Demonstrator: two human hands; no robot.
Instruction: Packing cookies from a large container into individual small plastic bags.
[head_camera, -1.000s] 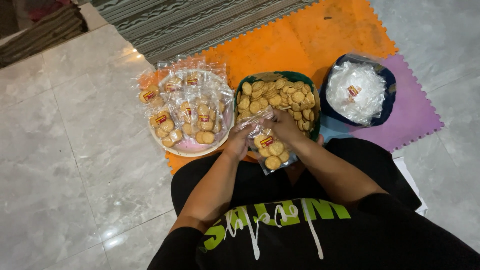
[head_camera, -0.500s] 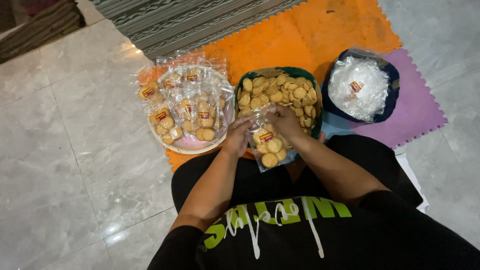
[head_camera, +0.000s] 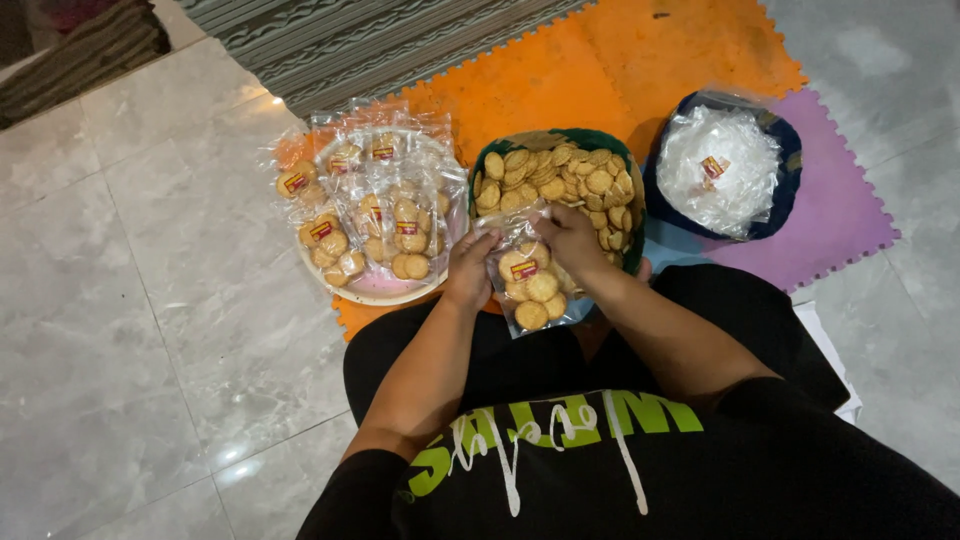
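Both hands (head_camera: 472, 268) (head_camera: 568, 238) pinch a crinkly clear bag (head_camera: 528, 280) of round biscuits.

Home floor: marble tiles (head_camera: 150, 330), foam mats (head_camera: 560, 80)

head view looks down (close).

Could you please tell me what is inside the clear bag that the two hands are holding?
The clear bag holds round golden cookies and a small red and yellow label. The right hand covers its upper part, so the full count stays hidden.
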